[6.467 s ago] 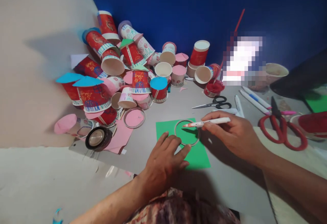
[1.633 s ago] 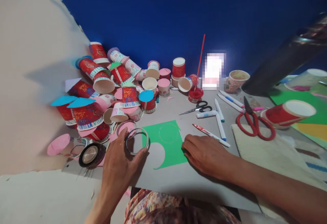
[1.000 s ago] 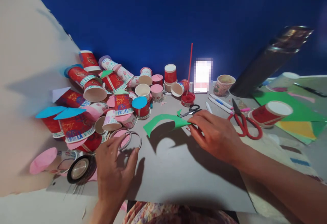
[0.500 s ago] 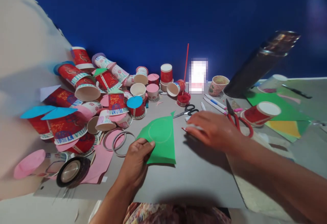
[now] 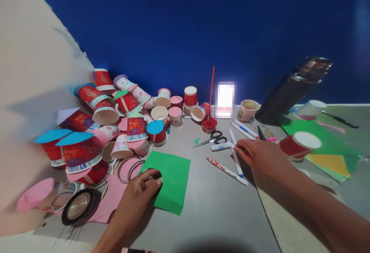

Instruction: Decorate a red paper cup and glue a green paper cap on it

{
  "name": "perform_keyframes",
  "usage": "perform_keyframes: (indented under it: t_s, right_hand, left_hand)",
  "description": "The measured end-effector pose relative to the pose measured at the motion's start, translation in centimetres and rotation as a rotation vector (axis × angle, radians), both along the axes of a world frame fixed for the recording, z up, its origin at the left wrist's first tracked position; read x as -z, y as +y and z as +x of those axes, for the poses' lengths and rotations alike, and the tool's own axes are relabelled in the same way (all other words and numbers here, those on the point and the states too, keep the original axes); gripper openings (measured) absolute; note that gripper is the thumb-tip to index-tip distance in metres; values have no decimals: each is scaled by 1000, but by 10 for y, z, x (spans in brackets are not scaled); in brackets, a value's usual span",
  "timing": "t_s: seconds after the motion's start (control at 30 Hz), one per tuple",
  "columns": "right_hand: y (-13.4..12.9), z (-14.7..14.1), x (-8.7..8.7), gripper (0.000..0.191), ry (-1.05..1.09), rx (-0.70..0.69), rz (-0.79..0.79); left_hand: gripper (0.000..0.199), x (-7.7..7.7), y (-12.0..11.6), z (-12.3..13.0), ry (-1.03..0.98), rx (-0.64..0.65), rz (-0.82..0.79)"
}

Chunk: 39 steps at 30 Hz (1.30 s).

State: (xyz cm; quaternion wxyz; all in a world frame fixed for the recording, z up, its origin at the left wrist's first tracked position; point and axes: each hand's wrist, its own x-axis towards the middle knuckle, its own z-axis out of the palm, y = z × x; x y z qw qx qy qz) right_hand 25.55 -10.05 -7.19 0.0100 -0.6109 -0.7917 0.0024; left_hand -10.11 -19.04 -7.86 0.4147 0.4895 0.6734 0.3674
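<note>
My left hand (image 5: 144,189) grips the left edge of a green paper sheet (image 5: 173,183), thumb on top. A faint circle is drawn on the sheet. My right hand (image 5: 254,154) is low over the pens, fingers bent down and slightly apart, with nothing seen in them. Its fingertips are by a white pen (image 5: 236,158); whether they touch it I cannot tell. A blade tip (image 5: 261,133) shows behind this hand, the rest being hidden. Black-handled scissors (image 5: 214,139), a white glue stick (image 5: 221,146) and a red-and-white marker (image 5: 227,171) lie between my hands.
Decorated paper cups (image 5: 79,153) are heaped on the left, with a tape roll (image 5: 79,206) in front. At the back stand a red pot (image 5: 209,126) with a stick and a blurred bright rectangle (image 5: 225,99). On the right are a dark bottle (image 5: 291,91) and a red cup (image 5: 300,145).
The view has shifted upward. My right hand has moved right, off the glue stick and marker, and now covers the red scissors' handles. My left hand has lowered and turned the green sheet.
</note>
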Motion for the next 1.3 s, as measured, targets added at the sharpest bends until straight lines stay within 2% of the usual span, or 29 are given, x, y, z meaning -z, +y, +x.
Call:
perform_keyframes:
  t_s: [0.03,0.13,0.2,0.23,0.37,0.53,0.6,0.7,0.87,1.03,1.13,1.2,1.3]
  right_hand:
    - [0,0,1,27,14,4,-11]
    - [-5,-3,6,27,83,-26,-46]
    - [-10,-6,10,29,133,-87,-84]
    - [-14,-8,12,29,151,-121,-107]
    - [-27,-17,17,28,157,-231,-148]
    - [-34,-26,18,17,119,-239,-124]
    - [-34,-28,17,17,149,-240,-120]
    - [-33,-27,16,20,217,-231,-122]
    - [-25,-23,13,24,368,-130,-108]
    - [-13,-8,-3,20,612,14,12]
    - [-13,22,-24,20,740,104,147]
    - [-16,50,-38,18,860,228,321]
    - [-21,93,-48,23,602,431,444]
  left_hand:
    - [35,-1,-4,-7,109,-1,-7]
    - [42,-5,-15,-19,445,-136,63]
    - [41,-12,-16,-18,528,-171,141]
    - [40,-16,-13,-15,513,-149,177]
    - [31,-38,17,14,434,36,248]
    - [26,-62,63,64,392,281,326]
    - [25,-66,72,82,389,353,344]
    - [25,-63,78,97,404,465,315]
    - [31,-51,79,96,437,551,228]
    - [35,-58,79,99,479,615,254]
    - [37,-61,72,98,503,629,246]
    - [39,-57,65,92,502,622,225]
    - [40,-45,51,76,504,570,209]
